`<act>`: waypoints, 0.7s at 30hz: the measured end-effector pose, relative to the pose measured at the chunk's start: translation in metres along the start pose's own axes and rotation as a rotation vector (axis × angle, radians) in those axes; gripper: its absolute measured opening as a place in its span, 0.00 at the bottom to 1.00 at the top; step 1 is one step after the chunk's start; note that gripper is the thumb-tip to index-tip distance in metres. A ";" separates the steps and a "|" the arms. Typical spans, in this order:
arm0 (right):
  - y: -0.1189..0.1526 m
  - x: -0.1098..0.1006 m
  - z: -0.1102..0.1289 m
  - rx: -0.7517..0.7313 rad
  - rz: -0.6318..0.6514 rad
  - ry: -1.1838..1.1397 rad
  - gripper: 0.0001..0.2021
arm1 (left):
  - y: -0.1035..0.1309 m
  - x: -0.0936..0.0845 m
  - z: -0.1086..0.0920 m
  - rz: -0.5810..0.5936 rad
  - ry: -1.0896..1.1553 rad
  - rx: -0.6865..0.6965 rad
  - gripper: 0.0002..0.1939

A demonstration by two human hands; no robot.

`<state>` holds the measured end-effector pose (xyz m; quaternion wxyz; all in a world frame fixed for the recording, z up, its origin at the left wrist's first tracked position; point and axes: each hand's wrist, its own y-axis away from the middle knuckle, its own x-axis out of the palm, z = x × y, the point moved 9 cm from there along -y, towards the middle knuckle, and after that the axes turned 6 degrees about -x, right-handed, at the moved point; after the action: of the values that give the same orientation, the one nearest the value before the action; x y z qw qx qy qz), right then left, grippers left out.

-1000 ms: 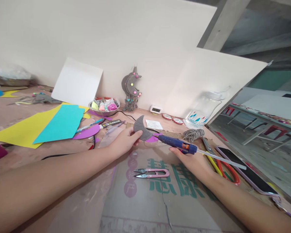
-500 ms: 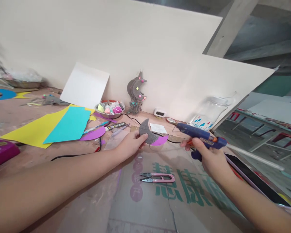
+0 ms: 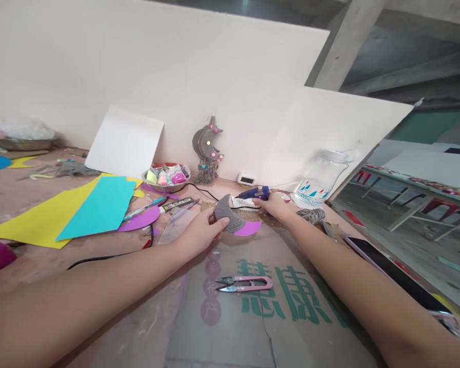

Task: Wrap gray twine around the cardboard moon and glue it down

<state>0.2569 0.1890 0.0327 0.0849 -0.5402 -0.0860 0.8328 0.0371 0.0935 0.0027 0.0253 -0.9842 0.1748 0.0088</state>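
Between the thumb and fingers of my left hand (image 3: 204,231) is a crescent (image 3: 230,213), its upper part wrapped in grey yarn and its lower tip bare purple (image 3: 249,228). My right hand (image 3: 274,204) is farther back, its fingers closed on the blue glue gun (image 3: 255,193), which lies low over a white card near the small white clock (image 3: 247,179). Pink-handled thread snips (image 3: 249,283) rest on the clear printed sheet (image 3: 214,342) in front of both hands, a grey thread beside them.
Yellow (image 3: 42,217) and turquoise paper (image 3: 99,207) lie at the left. A bowl of pompoms (image 3: 168,176) and a decorated moon (image 3: 207,148) stand behind. At the right are a plastic jar (image 3: 318,179), grey yarn (image 3: 311,215) and a phone (image 3: 391,271).
My right hand has carried the glue gun left and back, down toward the white card. Grey yarn at the right has come into sight. My left hand still holds the crescent.
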 end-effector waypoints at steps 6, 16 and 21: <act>0.003 0.001 -0.006 -0.029 0.045 0.135 0.23 | 0.001 -0.003 0.003 -0.031 0.074 -0.005 0.33; 0.077 -0.022 0.037 -0.418 -0.009 0.268 0.20 | 0.005 -0.007 -0.012 -0.093 -0.132 0.127 0.10; 0.121 0.001 0.067 -0.594 0.131 0.045 0.17 | 0.006 -0.009 -0.011 -0.140 -0.199 0.140 0.13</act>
<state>0.1892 0.0685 0.0299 -0.1290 -0.5641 -0.2889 0.7627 0.0265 0.0909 0.0135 0.1118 -0.9841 0.1026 0.0924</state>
